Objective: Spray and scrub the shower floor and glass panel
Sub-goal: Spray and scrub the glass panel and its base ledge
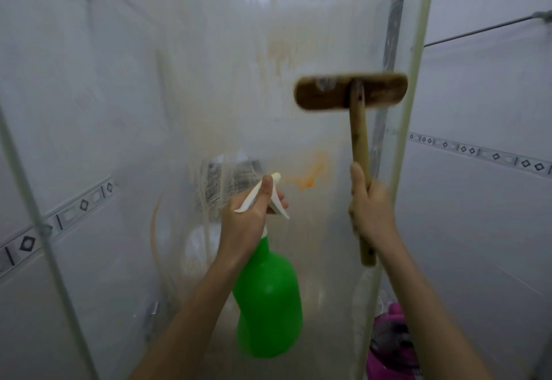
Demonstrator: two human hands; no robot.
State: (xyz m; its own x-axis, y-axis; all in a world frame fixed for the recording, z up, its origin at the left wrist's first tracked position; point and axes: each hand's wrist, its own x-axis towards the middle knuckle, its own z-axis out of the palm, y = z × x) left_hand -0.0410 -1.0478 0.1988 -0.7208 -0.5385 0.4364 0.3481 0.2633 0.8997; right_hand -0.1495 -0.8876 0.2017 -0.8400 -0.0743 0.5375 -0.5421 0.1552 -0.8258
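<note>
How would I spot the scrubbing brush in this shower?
Find the cloudy glass panel ahead. Near its right edge, the right hand grips a long-handled brush. Its brown wooden crossbar head sets it apart from the green spray bottle.

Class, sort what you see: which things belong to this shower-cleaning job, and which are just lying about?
Job: green spray bottle, gripped by the left hand; wooden brush, gripped by the right hand; streaky glass panel.
Lying about: pink item at lower right; metal rail on the right wall.
</note>
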